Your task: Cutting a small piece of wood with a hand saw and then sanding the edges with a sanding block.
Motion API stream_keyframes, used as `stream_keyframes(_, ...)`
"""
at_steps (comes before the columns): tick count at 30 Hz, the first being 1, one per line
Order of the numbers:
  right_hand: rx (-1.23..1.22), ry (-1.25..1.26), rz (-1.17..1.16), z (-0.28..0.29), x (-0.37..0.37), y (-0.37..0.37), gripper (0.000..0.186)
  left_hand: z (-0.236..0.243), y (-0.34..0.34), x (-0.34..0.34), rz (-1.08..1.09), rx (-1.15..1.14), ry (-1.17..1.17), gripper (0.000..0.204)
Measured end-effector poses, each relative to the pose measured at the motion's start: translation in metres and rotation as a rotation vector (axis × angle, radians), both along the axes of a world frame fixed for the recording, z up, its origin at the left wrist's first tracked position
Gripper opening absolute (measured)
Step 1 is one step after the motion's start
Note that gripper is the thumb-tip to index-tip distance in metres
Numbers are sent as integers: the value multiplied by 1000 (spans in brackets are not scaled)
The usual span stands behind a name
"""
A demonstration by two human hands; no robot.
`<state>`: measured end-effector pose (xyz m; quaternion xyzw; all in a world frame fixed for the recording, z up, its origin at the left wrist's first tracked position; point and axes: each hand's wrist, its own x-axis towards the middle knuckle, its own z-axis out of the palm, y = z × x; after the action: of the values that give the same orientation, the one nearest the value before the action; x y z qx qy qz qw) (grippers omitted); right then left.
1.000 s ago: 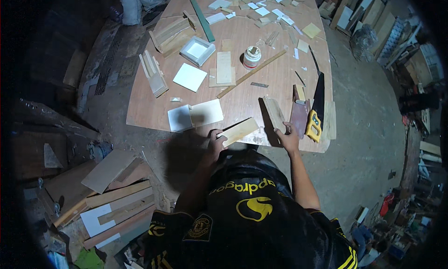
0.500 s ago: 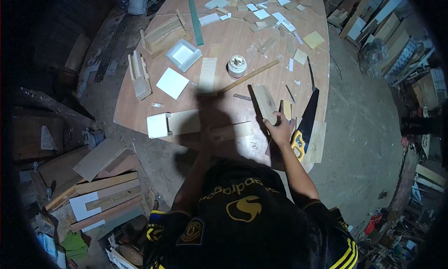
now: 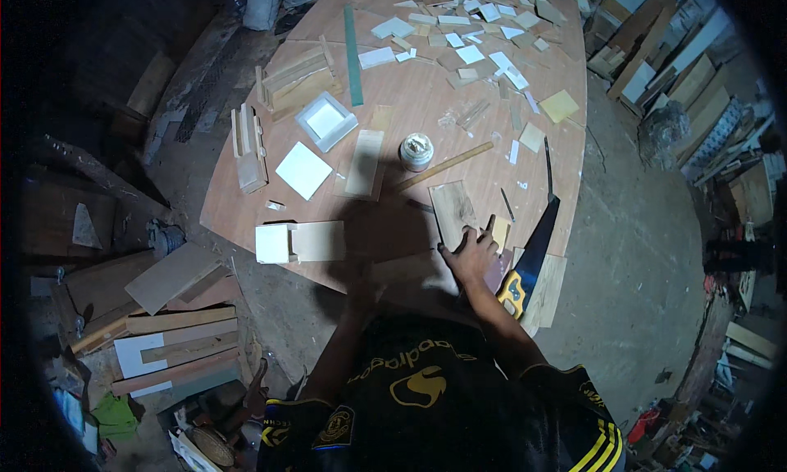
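My right hand [image 3: 470,260] grips the near end of a pale wooden board [image 3: 452,210], thumb at its left edge and fingers toward its right. The board appears to lie flat on the table. My left hand [image 3: 361,285] is in deep shadow by the table's near edge, its fingers too dark to make out. Close to it, a strip of wood [image 3: 402,269] lies partly in shadow. Right of my right hand rests a handsaw [image 3: 537,247] with a yellow and black handle. A small yellowish wood block [image 3: 500,230] is beside my fingers.
Beyond the board stand an open jar of whitish paste [image 3: 416,151] and a wooden stick [image 3: 447,166]. A white-ended wooden piece [image 3: 275,244], a square white panel [image 3: 304,170] and a small box frame [image 3: 327,121] lie left. Many offcuts [image 3: 471,54] cover the far end.
The board has gone from tilted, with its dark side edge showing, to lying flatter. My right hand has shifted left and toward me. The whole view has shifted slightly.
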<state>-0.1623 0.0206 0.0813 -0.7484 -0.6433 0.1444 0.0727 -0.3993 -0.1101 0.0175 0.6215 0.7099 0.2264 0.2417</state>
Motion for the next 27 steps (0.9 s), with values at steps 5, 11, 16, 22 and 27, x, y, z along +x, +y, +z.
stream_keyframes(5,-63,-36,128,1,-27,0,73,-75,-35,-35,-3,-13,103,79)
stream_keyframes(11,-26,-69,81,-29,-12,4,66,-20,-9,-10,-46,-11,21,74)
stream_keyframes(16,125,-59,116,-34,-5,17,48,-5,-5,-19,-143,-51,105,72)
stream_keyframes(22,50,33,462,-49,2,25,40,-33,-13,-31,-158,39,107,73)
stream_keyframes(27,13,-22,647,-31,6,-27,36,16,3,-14,-211,-25,16,69)
